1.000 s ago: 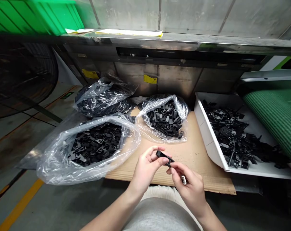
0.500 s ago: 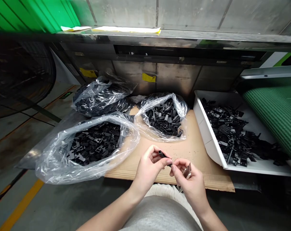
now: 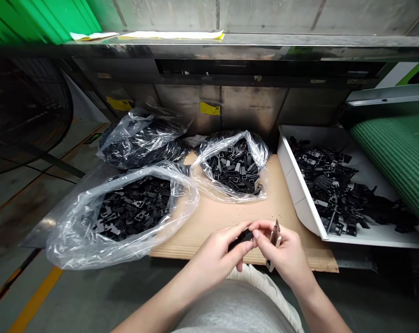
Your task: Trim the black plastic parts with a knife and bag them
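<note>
My left hand (image 3: 214,256) is shut on a small black plastic part (image 3: 240,240), and much of the part is hidden by my fingers. My right hand (image 3: 282,249) holds a narrow metal piece (image 3: 274,237) that sticks up between its fingers. The fingertips of my right hand touch the end of the black part. Both hands are above the front edge of a cardboard sheet (image 3: 230,222).
Clear plastic bags of black parts lie on and beside the cardboard: one at front left (image 3: 70,240), one at the back (image 3: 209,180), one further left (image 3: 140,134). A white tray (image 3: 299,194) of black parts stands to the right, next to a green mesh surface (image 3: 397,157).
My hands have drawn closer together, and my right hand now meets the black part. The metal piece shows more clearly, standing up from my right hand. The view has drifted slightly.
</note>
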A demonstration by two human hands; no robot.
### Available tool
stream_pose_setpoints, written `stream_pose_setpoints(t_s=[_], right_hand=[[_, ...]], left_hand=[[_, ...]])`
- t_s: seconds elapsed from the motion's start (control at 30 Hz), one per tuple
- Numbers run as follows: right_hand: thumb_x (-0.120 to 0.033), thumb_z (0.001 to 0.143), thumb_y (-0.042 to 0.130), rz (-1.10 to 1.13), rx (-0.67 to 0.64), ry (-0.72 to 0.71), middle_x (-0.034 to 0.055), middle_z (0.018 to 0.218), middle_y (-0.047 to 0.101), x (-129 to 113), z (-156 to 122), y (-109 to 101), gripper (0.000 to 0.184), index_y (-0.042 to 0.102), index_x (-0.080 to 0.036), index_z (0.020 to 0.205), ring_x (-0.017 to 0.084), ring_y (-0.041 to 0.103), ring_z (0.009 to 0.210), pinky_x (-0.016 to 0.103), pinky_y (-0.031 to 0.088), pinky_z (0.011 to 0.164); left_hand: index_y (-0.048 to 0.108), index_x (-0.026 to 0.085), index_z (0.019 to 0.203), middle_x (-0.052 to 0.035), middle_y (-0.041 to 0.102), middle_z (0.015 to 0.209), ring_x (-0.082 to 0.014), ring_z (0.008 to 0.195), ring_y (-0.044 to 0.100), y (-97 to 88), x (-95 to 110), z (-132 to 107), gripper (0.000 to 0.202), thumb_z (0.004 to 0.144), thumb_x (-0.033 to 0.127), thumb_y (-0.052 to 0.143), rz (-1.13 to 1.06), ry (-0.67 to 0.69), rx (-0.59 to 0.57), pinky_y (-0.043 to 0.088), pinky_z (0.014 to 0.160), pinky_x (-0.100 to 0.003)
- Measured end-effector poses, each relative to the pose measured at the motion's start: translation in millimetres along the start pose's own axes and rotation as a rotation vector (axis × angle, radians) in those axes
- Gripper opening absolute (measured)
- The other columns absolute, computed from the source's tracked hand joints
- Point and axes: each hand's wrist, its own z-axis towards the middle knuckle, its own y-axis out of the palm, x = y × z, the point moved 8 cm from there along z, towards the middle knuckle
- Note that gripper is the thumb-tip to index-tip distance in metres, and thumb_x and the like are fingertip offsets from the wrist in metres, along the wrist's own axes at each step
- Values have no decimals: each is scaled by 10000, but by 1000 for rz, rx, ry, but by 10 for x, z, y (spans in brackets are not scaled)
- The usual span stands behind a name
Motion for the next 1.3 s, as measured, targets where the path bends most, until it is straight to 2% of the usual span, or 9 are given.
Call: stream_pose_setpoints(t_s=[0.13,0.23,0.37,0.47,0.57,1.0,1.07,1.2,1.3], right_hand=[[-322,784,510,-249,13,-91,25,765,600,-78,-17,-41,232,518,-172,961,138,574,628,225,454,532],[-287,837,440,-490,26,-243,67,952,590,-165,-124,-36,295,464,-196,1117,171,581,832,253,468,656],[-203,869,392,-602,104,-422,59,767,604,-295,-283,6,219,558,-170,1008,155,566,693,253,437,619],[-211,857,441,-666,184,-488,53,684,590,-372,-324,22,203,598,-141,965,143,537,611,252,411,591],[-201,847,467,-691,211,-534,44,638,569,-430,-322,30,199,619,-122,947,133,521,574,246,392,571],[-167,834,481,-684,228,-540,37,614,556,-436,-308,54,151,618,-131,886,125,499,537,242,365,540],[-167,834,478,-695,279,-528,39,631,570,-396,-255,-83,153,619,-140,889,126,504,537,244,368,539],[-186,823,498,-702,551,-452,62,733,604,-362,-204,-542,148,627,-155,888,153,547,625,258,388,573],[-194,822,497,-560,422,-418,59,794,611,-353,-188,-507,139,621,-177,881,165,570,703,253,414,598]], left_hand=[[562,216,1095,13,540,673,-72,485,413,-29,-38,18,290,825,249,460,-38,-15,42,343,418,-165],[534,222,1093,23,528,660,-78,517,443,-101,-92,1,279,826,261,465,-111,-20,116,353,439,-164],[470,231,1180,-51,605,1000,-160,836,567,-128,0,-43,345,839,270,439,9,29,145,460,641,-228],[415,223,1244,-43,482,1260,-199,1139,436,-112,113,-72,392,856,270,412,201,46,146,395,897,-288],[373,205,1271,-28,426,1314,-178,1204,371,-82,183,-86,399,876,267,370,343,68,127,321,986,-285],[353,173,1237,-86,491,1206,-174,1100,467,-39,290,-132,344,897,196,307,617,227,173,399,905,-275],[346,169,1247,-89,510,1173,-180,1085,478,-15,281,-146,355,895,193,304,624,229,153,407,898,-282],[345,171,1263,-83,520,1169,-182,1093,476,14,219,-190,372,896,216,301,616,192,103,411,902,-283],[342,188,1268,-60,489,1228,-165,1151,427,-26,198,-204,373,901,241,301,591,169,138,362,960,-279]])
